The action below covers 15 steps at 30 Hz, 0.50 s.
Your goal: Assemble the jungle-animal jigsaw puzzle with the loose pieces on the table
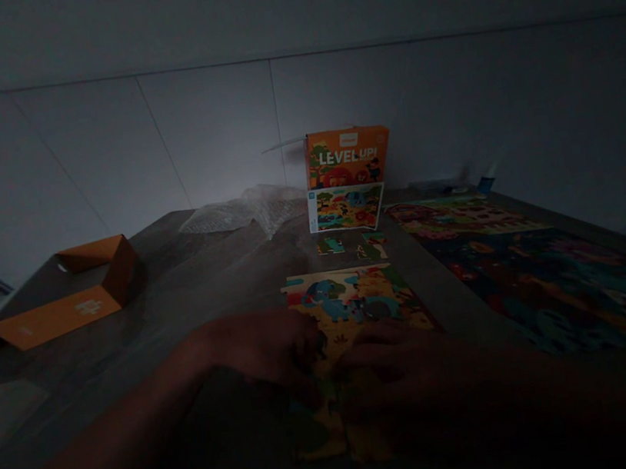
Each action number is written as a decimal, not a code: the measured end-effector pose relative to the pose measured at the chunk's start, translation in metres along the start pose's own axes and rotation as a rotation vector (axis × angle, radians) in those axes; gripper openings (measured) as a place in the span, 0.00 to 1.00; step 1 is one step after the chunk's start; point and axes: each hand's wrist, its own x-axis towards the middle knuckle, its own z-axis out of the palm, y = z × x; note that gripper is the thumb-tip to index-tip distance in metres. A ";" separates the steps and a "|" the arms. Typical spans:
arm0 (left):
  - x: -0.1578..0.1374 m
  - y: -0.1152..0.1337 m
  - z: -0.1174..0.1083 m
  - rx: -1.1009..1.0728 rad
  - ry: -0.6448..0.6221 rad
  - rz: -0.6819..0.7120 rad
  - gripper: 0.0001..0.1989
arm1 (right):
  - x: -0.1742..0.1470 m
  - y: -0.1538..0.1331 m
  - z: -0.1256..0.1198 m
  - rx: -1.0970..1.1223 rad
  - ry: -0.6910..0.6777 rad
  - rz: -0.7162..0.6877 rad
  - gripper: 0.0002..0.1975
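Observation:
The scene is very dark. A partly joined colourful jigsaw puzzle (351, 303) lies on the dark table (203, 281) in front of me. My left hand (265, 350) rests on the puzzle's near left part, fingers curled over the pieces. My right hand (401, 366) lies on the puzzle's near right part, fingers bent toward the left hand. Whether either hand pinches a piece is too dark to tell. Two loose pieces (331, 246) (374, 246) lie beyond the puzzle.
An orange "LEVEL UP!" puzzle box (345, 156) stands at the back with a picture card (347, 209) leaning on it. Crumpled clear plastic (251, 208) lies left of it. An orange box lid (74, 295) sits far left. A large finished puzzle (526, 259) covers the right side.

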 end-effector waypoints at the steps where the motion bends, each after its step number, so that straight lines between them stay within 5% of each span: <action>1: 0.001 -0.001 0.001 0.011 0.019 0.016 0.15 | 0.000 0.001 0.000 0.016 0.007 -0.014 0.18; 8: 0.005 -0.003 0.008 0.125 0.124 0.063 0.14 | 0.002 -0.001 0.001 0.040 0.035 -0.047 0.17; 15: 0.004 0.010 0.006 0.133 0.082 0.035 0.13 | 0.002 -0.002 -0.005 0.051 -0.003 -0.042 0.16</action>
